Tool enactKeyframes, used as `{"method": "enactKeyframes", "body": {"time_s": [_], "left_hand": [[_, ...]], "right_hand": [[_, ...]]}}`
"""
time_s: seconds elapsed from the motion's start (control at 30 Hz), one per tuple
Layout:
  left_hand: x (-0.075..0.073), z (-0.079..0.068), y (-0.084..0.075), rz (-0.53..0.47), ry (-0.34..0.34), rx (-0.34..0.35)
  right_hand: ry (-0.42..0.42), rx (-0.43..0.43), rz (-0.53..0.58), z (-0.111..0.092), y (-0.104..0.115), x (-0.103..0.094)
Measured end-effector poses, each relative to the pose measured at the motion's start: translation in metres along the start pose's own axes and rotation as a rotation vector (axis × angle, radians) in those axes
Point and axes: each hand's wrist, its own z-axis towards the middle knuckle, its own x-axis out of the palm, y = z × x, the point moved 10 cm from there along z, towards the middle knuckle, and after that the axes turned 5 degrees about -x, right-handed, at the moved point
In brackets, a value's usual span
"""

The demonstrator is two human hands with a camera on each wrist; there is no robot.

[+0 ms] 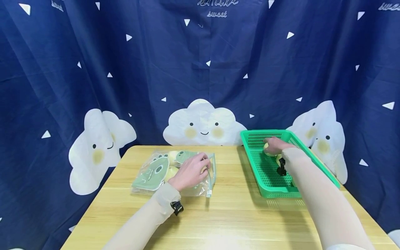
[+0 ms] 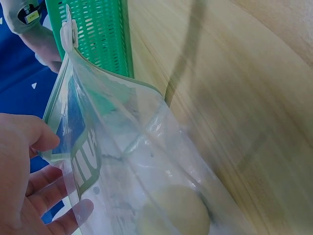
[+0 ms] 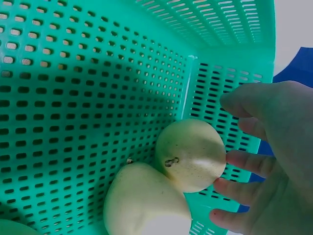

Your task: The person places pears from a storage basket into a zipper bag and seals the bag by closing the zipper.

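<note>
My left hand pinches the opening edge of a clear zip bag with a green dinosaur print, lying on the table. Pale yellow pears show inside it, and one pear is blurred through the plastic in the left wrist view. Over at the right, my right hand reaches into a green basket. Its fingers are spread, with fingertips touching a pear near the basket's end wall; the thumb stands apart from the fruit. Against that pear lies another pear.
The wooden table extends between bag and basket. A further pale green fruit is cut off at the corner of the right wrist view. Behind the table hangs a dark blue curtain with clouds and triangles.
</note>
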Motion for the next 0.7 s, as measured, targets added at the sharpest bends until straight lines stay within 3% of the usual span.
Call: {"method": "enactKeyframes", "body": {"time_s": [0.47, 0.7], "left_hand": [[0.0015, -0.0009, -0.0021, -0.007, -0.014, 0.023], [0.0007, -0.0009, -0.0018, -0.020, -0.013, 0.023]], "right_hand": [[0.014, 0.071, -0.129, -0.0024, -0.0097, 0.0023], [-0.027, 0.019, -0.170, -0.0025, -0.0039, -0.0011]]}}
